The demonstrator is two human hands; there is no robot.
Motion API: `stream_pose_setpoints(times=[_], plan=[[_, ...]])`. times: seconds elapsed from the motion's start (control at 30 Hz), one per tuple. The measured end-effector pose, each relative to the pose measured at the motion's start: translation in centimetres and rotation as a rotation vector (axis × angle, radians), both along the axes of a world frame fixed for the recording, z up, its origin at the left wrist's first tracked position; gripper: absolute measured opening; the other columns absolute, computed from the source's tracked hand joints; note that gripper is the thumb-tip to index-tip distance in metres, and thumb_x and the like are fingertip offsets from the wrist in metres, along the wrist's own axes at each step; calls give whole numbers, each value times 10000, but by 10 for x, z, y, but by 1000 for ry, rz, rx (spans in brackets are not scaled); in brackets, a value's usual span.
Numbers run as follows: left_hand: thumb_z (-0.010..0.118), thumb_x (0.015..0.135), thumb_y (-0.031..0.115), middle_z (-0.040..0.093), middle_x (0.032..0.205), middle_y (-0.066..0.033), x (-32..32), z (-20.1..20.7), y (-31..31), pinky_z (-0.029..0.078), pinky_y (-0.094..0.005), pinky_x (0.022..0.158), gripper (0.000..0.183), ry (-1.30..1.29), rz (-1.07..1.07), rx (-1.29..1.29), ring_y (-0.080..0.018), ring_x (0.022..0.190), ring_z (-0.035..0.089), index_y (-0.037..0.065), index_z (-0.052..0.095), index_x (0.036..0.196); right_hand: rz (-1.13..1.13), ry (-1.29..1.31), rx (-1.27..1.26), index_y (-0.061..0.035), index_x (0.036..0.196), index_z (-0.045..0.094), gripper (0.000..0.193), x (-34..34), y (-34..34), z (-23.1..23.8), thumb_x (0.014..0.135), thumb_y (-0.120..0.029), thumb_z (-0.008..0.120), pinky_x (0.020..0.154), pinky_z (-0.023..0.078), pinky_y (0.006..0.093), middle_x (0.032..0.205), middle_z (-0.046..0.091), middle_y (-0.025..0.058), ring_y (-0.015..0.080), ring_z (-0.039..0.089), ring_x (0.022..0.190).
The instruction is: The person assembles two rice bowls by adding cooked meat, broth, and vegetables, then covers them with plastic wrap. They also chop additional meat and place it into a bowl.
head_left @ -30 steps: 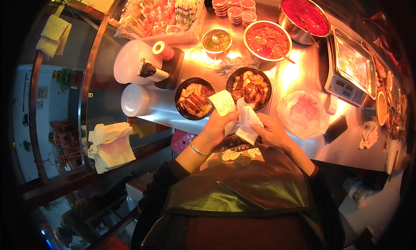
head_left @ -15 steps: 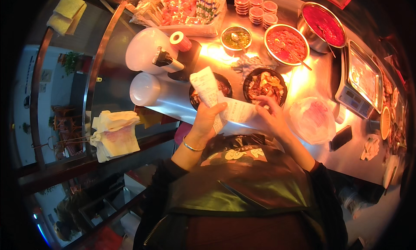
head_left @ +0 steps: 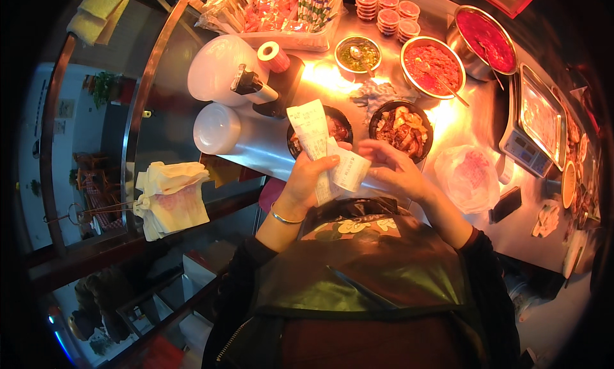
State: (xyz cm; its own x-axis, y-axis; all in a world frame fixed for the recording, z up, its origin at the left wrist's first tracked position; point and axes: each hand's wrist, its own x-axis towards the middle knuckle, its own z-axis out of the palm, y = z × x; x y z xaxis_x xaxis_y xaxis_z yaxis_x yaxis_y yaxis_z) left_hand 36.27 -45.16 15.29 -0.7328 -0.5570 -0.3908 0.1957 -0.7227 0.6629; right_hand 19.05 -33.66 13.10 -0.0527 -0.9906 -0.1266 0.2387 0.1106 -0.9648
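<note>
— sorting slips, was it? where were they?
— over the counter (head_left: 281, 161), in front of two black bowls (head_left: 403, 129). the left hand (head_left: 307, 177) was closed on a long receipt (head_left: 311, 135); the right hand (head_left: 390, 170) pinched a smaller slip (head_left: 348, 170), touching the first.
— and next?
— i'd judge pulling the slips apart, gently, since thin paper tears.
</note>
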Motion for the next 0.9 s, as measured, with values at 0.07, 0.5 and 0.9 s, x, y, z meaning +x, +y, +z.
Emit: stream_pose_setpoints(times=[0.07, 0.5, 0.9], plan=[[474, 775, -48, 545, 1023, -121, 3, -1, -6, 475, -364, 825, 573, -2, 68, -19, -249, 948, 565, 38, 278, 1306, 131, -124, 80, -23, 1080, 506, 344, -9, 2, -7, 765, -95, 626, 824, 403, 248, 981, 546, 17, 85, 505, 918], [496, 777, -51, 481, 1167, -192, 30, -14, -13, 427, -380, 894, 607, -209, 144, -144, -265, 1056, 517, 18, 248, 1327, -77, -138, 276, -80, 788, 539, 127, -66, -20, -26, 770, -137, 651, 556, 421, 183, 765, 575, -3, 59, 526, 651], [618, 726, 0, 553, 850, -47, 5, -14, -128, 473, -268, 677, 552, -302, -182, -465, -132, 745, 566, -14, 394, 1231, 36, -393, 580, -66, 775, 460, 185, 35, -4, -35, 762, -47, 644, 467, 461, 197, 735, 589, 85, 144, 589, 548]])
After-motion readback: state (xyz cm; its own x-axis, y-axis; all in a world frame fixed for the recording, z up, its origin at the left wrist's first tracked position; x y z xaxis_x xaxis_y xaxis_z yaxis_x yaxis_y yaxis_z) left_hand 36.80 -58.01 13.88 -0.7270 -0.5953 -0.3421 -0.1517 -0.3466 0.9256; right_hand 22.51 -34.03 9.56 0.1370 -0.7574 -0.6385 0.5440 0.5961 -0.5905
